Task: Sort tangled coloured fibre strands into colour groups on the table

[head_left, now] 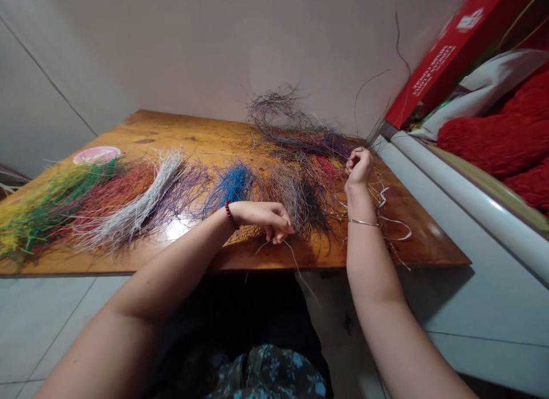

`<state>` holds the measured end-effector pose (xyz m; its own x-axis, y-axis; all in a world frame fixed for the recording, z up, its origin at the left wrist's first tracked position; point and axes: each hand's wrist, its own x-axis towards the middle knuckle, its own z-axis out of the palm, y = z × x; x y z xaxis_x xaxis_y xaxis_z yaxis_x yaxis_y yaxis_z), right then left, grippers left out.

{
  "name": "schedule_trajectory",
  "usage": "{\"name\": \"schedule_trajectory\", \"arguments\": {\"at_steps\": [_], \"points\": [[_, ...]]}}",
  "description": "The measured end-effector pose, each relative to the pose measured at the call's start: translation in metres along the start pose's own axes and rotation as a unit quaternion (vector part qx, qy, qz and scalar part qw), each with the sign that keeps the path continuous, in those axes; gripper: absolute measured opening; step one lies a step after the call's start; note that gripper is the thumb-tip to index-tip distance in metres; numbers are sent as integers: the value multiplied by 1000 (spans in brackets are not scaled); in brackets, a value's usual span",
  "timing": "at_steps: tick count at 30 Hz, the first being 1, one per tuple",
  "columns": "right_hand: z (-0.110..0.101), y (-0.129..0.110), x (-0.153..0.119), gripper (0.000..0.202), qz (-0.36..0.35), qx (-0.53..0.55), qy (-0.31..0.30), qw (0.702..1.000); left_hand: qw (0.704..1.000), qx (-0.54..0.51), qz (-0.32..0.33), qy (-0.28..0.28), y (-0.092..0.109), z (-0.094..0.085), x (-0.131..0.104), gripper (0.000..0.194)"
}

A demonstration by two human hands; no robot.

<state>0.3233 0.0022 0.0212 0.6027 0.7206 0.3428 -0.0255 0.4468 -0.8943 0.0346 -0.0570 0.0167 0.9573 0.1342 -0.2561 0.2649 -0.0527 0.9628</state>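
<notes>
My left hand (270, 220) is closed in a pinch just above the table's front edge. A thin pale strand (295, 260) sticks out from its fingertips and hangs over the edge. Behind it lie a grey bundle of strands (289, 187) and a blue bundle (235, 182). My right hand (359, 163) is closed at the right end of a dark tangle of long strands (283, 116). What its fingers hold is hidden. Pink-red strands (328, 167) lie just left of it, and a few dark strands rise behind it.
On the wooden table (146, 130), white (146, 202), yellow-green (55, 199), orange-red (115, 187) and purple bundles (184, 187) spread leftward. A pink round label (96, 154) lies behind them. Loose white strips (394, 222) lie at right. Beside the table are a red box (446, 50) and red fluffy material (497, 130).
</notes>
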Motion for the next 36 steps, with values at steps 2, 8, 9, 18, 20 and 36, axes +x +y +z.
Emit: {"name": "schedule_trajectory", "arguments": {"at_steps": [2, 8, 9, 18, 20, 36], "points": [[1, -1, -1, 23, -1, 3, 4, 1000, 1000, -11, -14, -14, -1, -1, -1, 30], [0, -1, -1, 22, 1, 4, 3, 1000, 993, -77, 26, 91, -1, -2, -2, 35], [0, -1, -1, 22, 2, 7, 3, 1000, 989, -89, 34, 115, -1, -3, -3, 37], [1, -1, -2, 18, -2, 5, 3, 1000, 992, -52, 73, 93, -3, -19, -16, 36], [1, -1, -2, 18, 0, -1, 3, 1000, 992, -55, 79, 79, -2, -19, -18, 34], [1, 0, -2, 26, 1, -23, -7, 1000, 986, -54, 86, 133, -4, -19, -14, 37]]}}
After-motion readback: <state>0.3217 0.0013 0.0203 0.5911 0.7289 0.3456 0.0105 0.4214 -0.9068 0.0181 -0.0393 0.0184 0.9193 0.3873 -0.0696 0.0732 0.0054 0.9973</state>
